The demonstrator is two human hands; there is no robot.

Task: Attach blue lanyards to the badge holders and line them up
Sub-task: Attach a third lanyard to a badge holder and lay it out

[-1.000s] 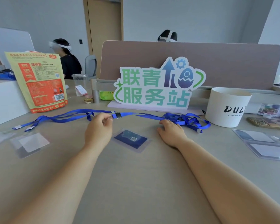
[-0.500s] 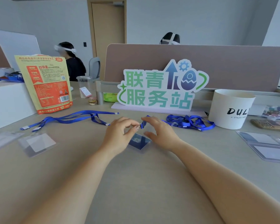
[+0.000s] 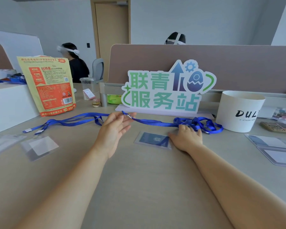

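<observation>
A blue lanyard runs across the beige table from a tangled pile on the right to its metal clip. My left hand pinches that clip at the fingertips, a little above the table. A clear badge holder with a dark blue card lies flat between my hands, with no lanyard on it. My right hand rests palm down, fingers spread, touching the holder's right edge. A second blue lanyard lies loose to the left.
Two clear badge holders lie at the left, and more holders at the right. Behind stand a green-lettered sign, a white cup, an orange snack bag and a white box. Two people sit beyond the divider.
My hands were together over the badge holder. My left hand has since drawn the lanyard clip up and to the left, and my right hand has slid to the holder's right edge.
</observation>
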